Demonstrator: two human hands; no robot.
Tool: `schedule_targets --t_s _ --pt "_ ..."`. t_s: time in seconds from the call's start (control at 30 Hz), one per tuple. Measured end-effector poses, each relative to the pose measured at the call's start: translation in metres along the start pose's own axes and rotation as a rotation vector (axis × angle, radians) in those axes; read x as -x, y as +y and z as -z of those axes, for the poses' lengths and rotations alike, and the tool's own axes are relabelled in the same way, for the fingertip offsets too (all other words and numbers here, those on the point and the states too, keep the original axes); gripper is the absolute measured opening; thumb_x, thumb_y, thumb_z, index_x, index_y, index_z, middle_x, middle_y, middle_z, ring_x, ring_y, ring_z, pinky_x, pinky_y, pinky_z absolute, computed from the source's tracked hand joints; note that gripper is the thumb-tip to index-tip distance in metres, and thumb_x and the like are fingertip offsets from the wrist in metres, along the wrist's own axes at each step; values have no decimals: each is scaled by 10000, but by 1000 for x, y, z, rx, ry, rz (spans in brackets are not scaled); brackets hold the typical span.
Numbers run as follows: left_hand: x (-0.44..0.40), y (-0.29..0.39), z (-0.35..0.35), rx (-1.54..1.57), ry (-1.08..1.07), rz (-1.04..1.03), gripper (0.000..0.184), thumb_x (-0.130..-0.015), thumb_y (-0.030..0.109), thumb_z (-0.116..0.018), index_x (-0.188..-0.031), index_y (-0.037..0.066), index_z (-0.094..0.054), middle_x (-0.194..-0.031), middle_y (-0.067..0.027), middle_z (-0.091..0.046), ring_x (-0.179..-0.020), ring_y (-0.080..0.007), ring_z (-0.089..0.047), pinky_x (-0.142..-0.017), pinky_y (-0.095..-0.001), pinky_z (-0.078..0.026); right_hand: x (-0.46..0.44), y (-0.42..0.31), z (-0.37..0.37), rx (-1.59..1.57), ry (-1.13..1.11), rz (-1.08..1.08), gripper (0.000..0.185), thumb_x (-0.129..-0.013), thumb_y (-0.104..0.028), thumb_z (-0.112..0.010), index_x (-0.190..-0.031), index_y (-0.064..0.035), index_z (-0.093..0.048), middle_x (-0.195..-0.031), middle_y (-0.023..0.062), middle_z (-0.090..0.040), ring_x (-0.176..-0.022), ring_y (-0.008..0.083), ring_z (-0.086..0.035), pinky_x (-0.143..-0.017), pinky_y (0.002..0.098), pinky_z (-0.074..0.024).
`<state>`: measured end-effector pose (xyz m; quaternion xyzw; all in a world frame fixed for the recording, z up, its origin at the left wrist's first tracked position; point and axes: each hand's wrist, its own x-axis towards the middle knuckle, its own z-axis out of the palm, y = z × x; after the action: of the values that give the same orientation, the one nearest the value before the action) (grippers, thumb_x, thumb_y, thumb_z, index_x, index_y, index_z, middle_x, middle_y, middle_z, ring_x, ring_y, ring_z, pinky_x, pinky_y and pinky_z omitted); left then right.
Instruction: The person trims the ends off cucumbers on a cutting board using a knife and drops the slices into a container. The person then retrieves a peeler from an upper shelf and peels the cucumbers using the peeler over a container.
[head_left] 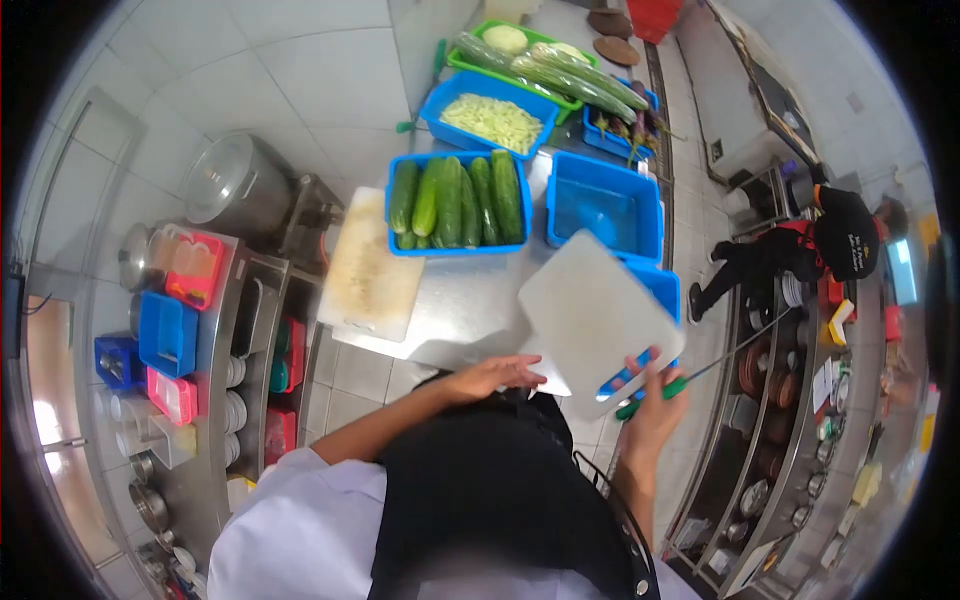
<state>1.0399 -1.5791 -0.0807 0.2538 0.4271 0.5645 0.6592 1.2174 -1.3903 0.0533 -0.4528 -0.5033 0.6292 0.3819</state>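
Observation:
My right hand grips a pale cutting board by its handle slot, fingers through the slot, together with a green-handled knife whose blade points up to the right. The board is tilted over the table's right side and partly covers a blue bin. My left hand is held over the table's front edge, fingers spread, with nothing in it. A blue bin full of cucumbers stands ahead, beside a stained cutting board on the left.
An empty blue bin stands right of the cucumbers. Behind are a bin of chopped pale vegetable, a green tray of wrapped vegetables and eggplants. A person in black is at the right shelves. Shelving stands left.

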Motion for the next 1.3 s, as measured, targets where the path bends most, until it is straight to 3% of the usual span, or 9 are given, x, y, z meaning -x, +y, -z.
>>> schedule_targets --t_s 0.33,0.47,0.53,0.67,0.83,0.97,1.03,1.13,1.3 --pt "15 -41 44 415 261 299 409 -1103 205 -561 -1461 29 -473 -1337 -144 -666 -1152 -240 -705 -1005 -414 -577 62 89 -23 -140 47 -314 215 -1047 -33 -594 -1040 -115 -395 -1143 100 -596 -1124 295 -718 -747 488 -682" --pt "23 -36 87 185 317 442 454 -1088 247 -588 -1494 100 -446 -1314 -113 -676 -1110 -224 -716 -957 -394 -587 65 106 3 547 -149 -274 177 -1035 -122 -661 -1145 -54 -539 -1023 138 -673 -985 331 -737 -754 466 -618" --pt "23 -15 106 56 305 491 453 -1079 226 -577 -1496 123 -434 -1277 -97 -679 -1069 -212 -718 -872 -361 -607 65 106 8 1191 -274 246 243 -1002 -157 -697 -1180 -32 -589 -982 211 -698 -933 424 -710 -751 503 -563" --pt "16 -32 132 -214 292 471 478 -1047 131 -565 -1492 63 -406 -1211 -101 -674 -990 -193 -710 -724 -333 -622 52 144 -1 1005 -358 -41 267 -960 -144 -710 -1160 -30 -575 -1022 272 -689 -943 514 -657 -791 547 -517" --pt "25 -78 128 -809 564 -32 701 -967 4 -610 -1592 1 -292 -1385 -220 -595 -1184 -277 -643 -1003 -434 -550 39 215 1 877 -295 -42 392 -918 -83 -692 -1255 7 -513 -1126 297 -643 -1076 493 -635 -908 523 -499" --pt "11 -70 114 -773 540 -48 728 -949 -17 -603 -1612 5 -303 -1456 -273 -544 -1259 -331 -603 -1088 -428 -477 30 246 -8 893 -224 55 505 -878 -45 -668 -1345 43 -496 -1331 284 -561 -1273 457 -540 -1106 481 -434" --pt "-4 -61 112 -917 729 -122 708 -922 -2 -657 -1575 6 -383 -1504 -323 -478 -1407 -477 -478 -1180 -490 -385 25 241 -15 882 -235 79 499 -874 -40 -653 -1343 34 -498 -1296 282 -560 -1246 471 -539 -1077 499 -444" --pt "-15 -16 95 -1247 800 -141 703 -911 21 -678 -1567 40 -427 -1506 -300 -448 -1403 -485 -439 -1174 -504 -366 20 240 -15 909 -258 158 498 -874 -55 -622 -1349 26 -498 -1242 276 -559 -1207 483 -542 -1043 523 -456" --pt "-1 -36 76 -1493 534 -27 1016 -736 419 -915 -1577 102 -441 -1604 -268 -324 -1524 -451 -265 -1185 -683 -233 14 231 -11 998 -332 259 486 -878 -92 -639 -1353 -28 -551 -1181 229 -577 -1150 434 -573 -998 539 -446"
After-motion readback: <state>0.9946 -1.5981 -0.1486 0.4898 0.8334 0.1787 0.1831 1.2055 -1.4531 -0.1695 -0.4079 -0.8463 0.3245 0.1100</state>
